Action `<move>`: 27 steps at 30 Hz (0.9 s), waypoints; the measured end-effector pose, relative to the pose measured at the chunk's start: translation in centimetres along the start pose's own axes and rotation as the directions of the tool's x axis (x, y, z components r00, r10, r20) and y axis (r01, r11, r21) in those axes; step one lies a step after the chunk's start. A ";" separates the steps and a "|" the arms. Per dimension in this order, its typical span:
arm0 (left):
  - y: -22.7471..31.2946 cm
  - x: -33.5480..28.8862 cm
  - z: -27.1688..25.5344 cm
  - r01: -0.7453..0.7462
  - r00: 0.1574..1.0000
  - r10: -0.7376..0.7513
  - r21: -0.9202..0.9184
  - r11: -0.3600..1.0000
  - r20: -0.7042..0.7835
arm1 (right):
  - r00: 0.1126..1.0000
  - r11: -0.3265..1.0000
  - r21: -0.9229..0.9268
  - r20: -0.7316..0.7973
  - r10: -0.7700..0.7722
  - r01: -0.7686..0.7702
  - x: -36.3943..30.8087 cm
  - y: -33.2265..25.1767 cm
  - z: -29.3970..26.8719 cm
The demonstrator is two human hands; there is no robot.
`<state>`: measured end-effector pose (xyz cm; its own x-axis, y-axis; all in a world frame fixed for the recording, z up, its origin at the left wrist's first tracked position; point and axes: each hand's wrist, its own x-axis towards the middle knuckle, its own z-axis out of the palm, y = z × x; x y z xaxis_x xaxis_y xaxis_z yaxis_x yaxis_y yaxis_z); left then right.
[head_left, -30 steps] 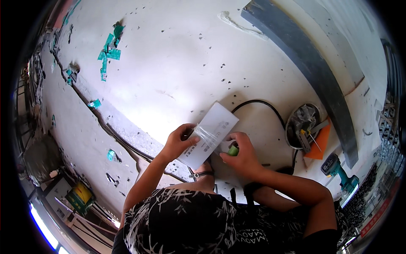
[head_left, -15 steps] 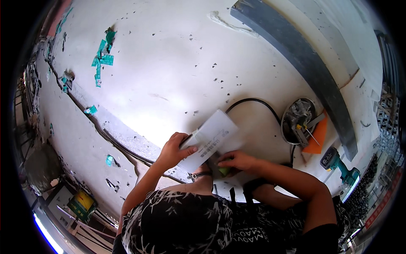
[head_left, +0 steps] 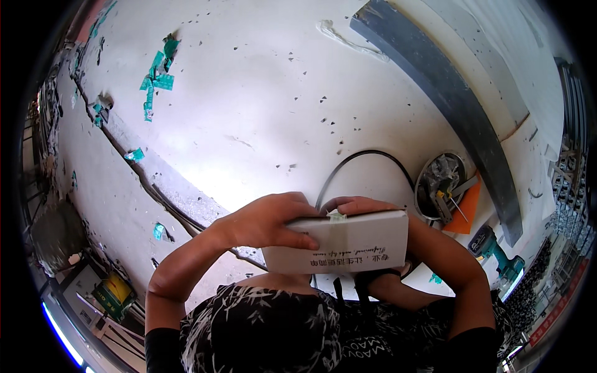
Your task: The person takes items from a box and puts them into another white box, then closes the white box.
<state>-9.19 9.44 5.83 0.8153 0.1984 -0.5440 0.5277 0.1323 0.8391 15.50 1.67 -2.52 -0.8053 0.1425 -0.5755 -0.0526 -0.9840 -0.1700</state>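
A white cardboard box [head_left: 373, 239] with dark print hangs in front of my body, its long printed side facing up at me. Gripping its left part is my left hand [head_left: 273, 221], thumb on the printed face and fingers over the far edge. My right hand [head_left: 364, 205] is at the box's far edge, its fingers bent there and partly hidden behind the box. Between the two hands, a pale greenish strip of tape [head_left: 337, 225] runs over that edge and down the face.
A round tub [head_left: 429, 208] holding clear plastic and metal tools stands right, beside an orange sheet [head_left: 463, 208] and a teal cordless drill [head_left: 497, 255]. A black cable [head_left: 354, 155] curves there. Beyond lies a long grey metal strip [head_left: 448, 81]. Green tape scraps [head_left: 155, 81] stick to the pale surface.
The box has turned from slanted to nearly level and come closer to me. My right hand has moved from below it to its far edge; the greenish thing by its fingers no longer shows there.
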 end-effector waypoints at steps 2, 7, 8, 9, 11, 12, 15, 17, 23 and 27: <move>0.7 0.0 0.5 -0.005 1.000 0.004 0.032 0.999 0.023 | 1.000 0.992 -0.129 -0.018 -0.011 0.009 -1.0 -1.5 1.4; 0.8 0.9 1.3 0.017 0.999 -0.024 0.164 0.986 0.042 | 0.985 0.959 -0.265 -0.161 0.055 -0.097 0.1 -3.0 0.9; 0.6 1.2 1.5 0.019 0.999 -0.026 0.163 0.986 0.040 | 0.977 0.970 -0.222 -0.204 0.054 -0.100 1.1 -2.8 0.4; 0.0 1.4 1.6 0.035 0.997 -0.049 0.192 0.981 0.067 | 0.978 0.970 -0.222 -0.198 0.057 -0.102 2.4 -2.9 -0.1; -0.7 2.0 1.8 0.037 0.993 -0.061 0.223 0.974 0.100 | 0.958 0.977 -0.118 -0.248 0.145 -0.178 4.0 -3.4 -0.5; -1.4 2.0 1.8 0.077 0.989 -0.091 0.120 0.990 0.117 | 0.974 0.965 -0.211 -0.195 0.117 -0.158 4.5 -4.8 0.9; -0.9 2.0 1.3 0.166 0.973 -0.167 0.023 0.986 0.160 | 0.997 0.952 -0.304 -0.075 0.003 -0.026 5.2 -4.9 1.7; -1.7 1.6 0.8 0.216 0.960 -0.215 0.016 0.976 0.178 | 0.995 0.968 -0.247 -0.097 0.020 -0.044 5.3 -4.6 1.4; -3.9 -1.3 0.0 0.347 0.931 -0.267 -0.384 0.855 0.248 | 0.994 0.958 -0.274 -0.088 0.059 -0.081 3.9 -5.2 2.5; -3.7 -2.6 1.5 0.246 0.967 -0.255 -0.361 0.900 0.024 | 0.995 0.977 -0.212 -0.100 -0.024 0.003 3.2 -4.1 1.3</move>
<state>-12.85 6.94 4.13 0.6592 0.1348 -0.7398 0.5895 0.5181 0.6197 12.39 5.99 -2.58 -0.7409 0.1764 -0.6480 0.0717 -0.9386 -0.3375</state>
